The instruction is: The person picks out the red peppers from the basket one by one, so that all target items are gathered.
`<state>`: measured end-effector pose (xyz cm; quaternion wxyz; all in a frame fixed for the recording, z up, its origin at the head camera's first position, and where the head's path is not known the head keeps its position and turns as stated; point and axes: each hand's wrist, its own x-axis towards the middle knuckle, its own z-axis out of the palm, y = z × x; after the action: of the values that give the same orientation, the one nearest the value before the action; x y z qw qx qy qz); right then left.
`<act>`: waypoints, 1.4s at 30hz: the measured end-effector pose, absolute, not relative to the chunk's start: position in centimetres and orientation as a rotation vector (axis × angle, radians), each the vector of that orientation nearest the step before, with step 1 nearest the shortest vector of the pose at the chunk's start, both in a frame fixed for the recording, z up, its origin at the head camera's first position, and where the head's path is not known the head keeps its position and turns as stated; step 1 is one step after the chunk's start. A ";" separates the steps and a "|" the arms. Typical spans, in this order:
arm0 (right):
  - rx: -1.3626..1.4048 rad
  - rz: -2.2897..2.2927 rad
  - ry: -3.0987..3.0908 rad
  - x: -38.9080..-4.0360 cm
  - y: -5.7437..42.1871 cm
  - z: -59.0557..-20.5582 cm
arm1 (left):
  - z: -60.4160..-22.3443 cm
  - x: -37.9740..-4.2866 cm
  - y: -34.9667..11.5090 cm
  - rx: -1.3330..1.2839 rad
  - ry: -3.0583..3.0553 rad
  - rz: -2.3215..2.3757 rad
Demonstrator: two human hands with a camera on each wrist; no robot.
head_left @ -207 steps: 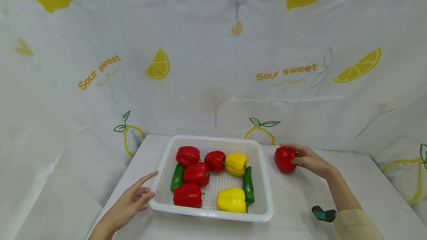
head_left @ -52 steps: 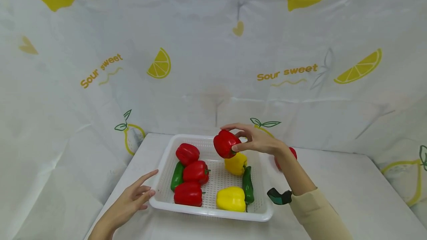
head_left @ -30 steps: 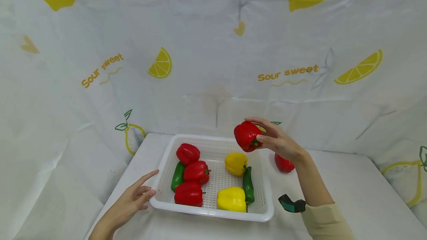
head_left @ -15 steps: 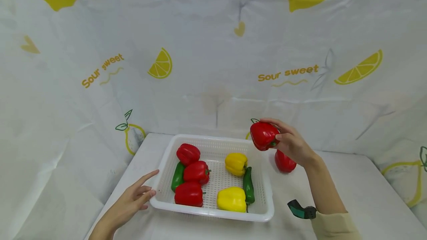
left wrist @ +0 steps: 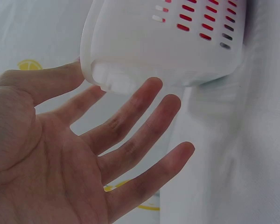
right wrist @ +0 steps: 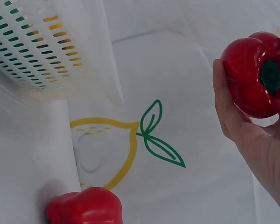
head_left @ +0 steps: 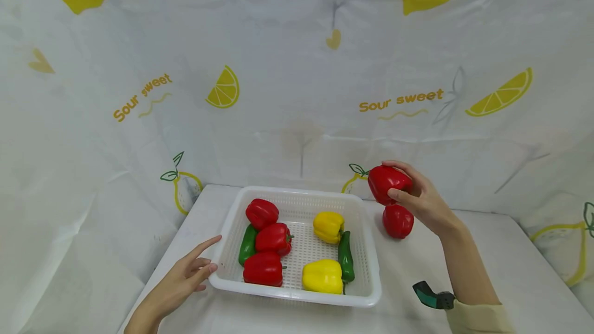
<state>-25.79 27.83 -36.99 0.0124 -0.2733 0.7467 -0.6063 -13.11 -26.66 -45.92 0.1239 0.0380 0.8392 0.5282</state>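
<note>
My right hand grips a red bell pepper in the air, past the basket's right side. In the right wrist view the fingers curve round this bell pepper, and its green stem faces the camera. A second red bell pepper sits on the table just below it in the head view. The fingers of my left hand are spread at the front left corner of the white plastic basket. In the left wrist view, the thumb touches the rim of the basket while the other fingers extend loosely.
In the basket, three red bell peppers and a green pepper lie on the left. Two yellow bell peppers and a long green chili pepper are on the right. A lemon-print sheet hangs behind the white table.
Earlier my right hand was at the pepper on the table. Since then a red bell pepper has left the basket, carried rightward in that hand to above the table pepper. The left hand stays put.
</note>
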 end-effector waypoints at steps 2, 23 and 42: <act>-0.825 -1.853 2.404 -25.6 28.2 -36.9 | -45.8 -13.1 -26.6 0.104 2.450 1.538; -0.787 -1.879 2.466 -24.1 30.6 -36.4 | -45.7 -13.0 -26.4 0.048 2.454 1.532; -0.536 -2.000 2.449 -23.9 31.9 -38.0 | -45.8 -13.1 -26.5 0.060 2.461 1.540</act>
<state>-23.87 31.90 -38.03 -0.0327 -0.1670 0.7632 -0.6233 -13.12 -26.46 -45.80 0.1187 0.0204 0.8416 0.5265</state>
